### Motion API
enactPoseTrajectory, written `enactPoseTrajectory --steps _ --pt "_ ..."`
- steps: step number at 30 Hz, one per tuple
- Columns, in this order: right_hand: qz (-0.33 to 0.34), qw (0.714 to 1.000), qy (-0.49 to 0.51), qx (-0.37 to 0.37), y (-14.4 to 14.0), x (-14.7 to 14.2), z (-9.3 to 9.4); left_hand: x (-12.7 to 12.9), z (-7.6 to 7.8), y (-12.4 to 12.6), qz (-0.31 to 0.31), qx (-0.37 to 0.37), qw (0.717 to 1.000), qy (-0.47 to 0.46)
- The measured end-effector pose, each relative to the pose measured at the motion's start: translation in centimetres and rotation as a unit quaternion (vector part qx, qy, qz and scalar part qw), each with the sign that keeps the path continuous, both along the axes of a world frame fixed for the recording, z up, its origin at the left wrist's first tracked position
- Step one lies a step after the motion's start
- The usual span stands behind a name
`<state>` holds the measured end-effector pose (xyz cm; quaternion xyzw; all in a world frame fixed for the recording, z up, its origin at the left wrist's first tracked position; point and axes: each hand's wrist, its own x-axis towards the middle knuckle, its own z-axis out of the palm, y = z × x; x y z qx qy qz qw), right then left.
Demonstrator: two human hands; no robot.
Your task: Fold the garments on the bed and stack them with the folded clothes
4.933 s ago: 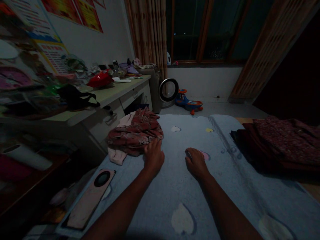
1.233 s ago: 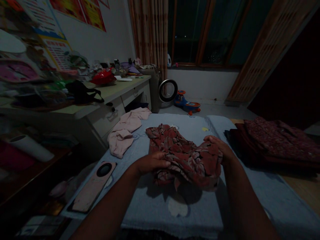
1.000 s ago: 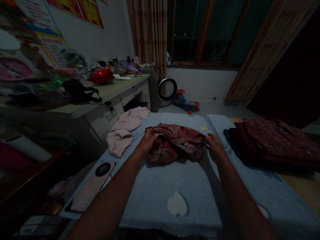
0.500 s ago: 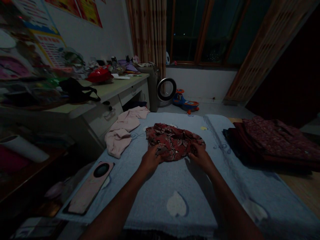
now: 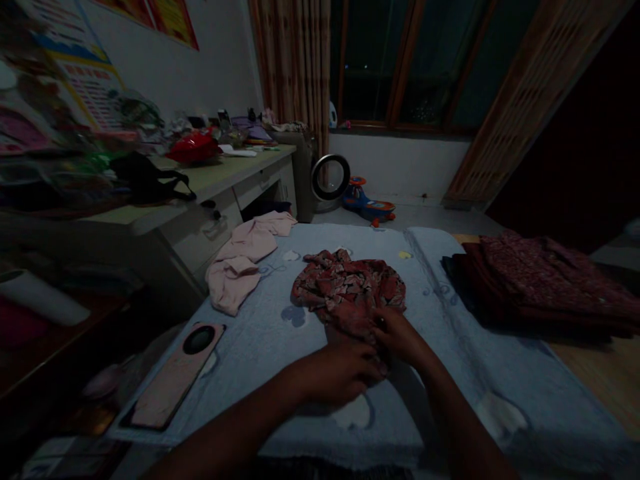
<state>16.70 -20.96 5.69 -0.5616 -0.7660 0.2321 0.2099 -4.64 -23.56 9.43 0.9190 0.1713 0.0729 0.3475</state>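
A crumpled red and dark patterned garment (image 5: pixel 350 287) lies on the blue cloth (image 5: pixel 270 427) that covers the surface in front of me. My right hand (image 5: pixel 403 337) is closed on the garment's near right part and lifts a fold of it. My left hand (image 5: pixel 337 373) reaches across below it, at the drooping near end of the cloth. Its fingers are bent towards that end, and whether they grip it is hard to tell in the dim light. To the left lie a pale pink garment (image 5: pixel 247 250) and a phone in a pink case (image 5: pixel 173 380).
A stack of folded dark red clothes (image 5: pixel 545 287) sits at the right. Along the left stands a cluttered desk (image 5: pixel 225 180). Beyond are a washing machine with its round door (image 5: pixel 331 177) swung out and a blue and orange ride-on toy (image 5: pixel 370 203).
My left hand has moved right and nearer to me, from the garment's left side to its near end. The garment has gone from spread to bunched, its near part pulled up by my right hand.
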Motion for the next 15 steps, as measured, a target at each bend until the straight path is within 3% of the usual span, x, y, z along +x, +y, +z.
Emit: enactPoseTrajectory --steps 2,5,7,9,11,15 --pt "-0.012 1.000 0.012 0.009 -0.6 0.5 0.2 -0.9 1.0 2.9 0.054 -0.038 0.997 -0.050" --pt "-0.017 0.998 0.062 0.005 -2.1 1.9 0.9 -2.0 1.2 8.3 0.292 0.020 0.951 -0.103" --pt "-0.008 0.994 0.104 -0.009 -3.4 3.1 1.3 -2.2 0.7 12.0 0.373 0.069 0.919 -0.105" --pt "-0.010 0.988 0.153 -0.025 -4.7 4.6 1.6 -1.9 0.0 15.2 0.392 0.111 0.909 -0.085" --pt "-0.038 0.981 0.186 -0.043 -5.8 6.3 1.3 -1.0 -0.6 17.8 0.374 0.144 0.916 -0.032" --pt "-0.176 0.970 0.157 -0.063 -7.0 9.2 -0.6 2.1 -1.3 21.2 0.308 0.143 0.937 0.076"
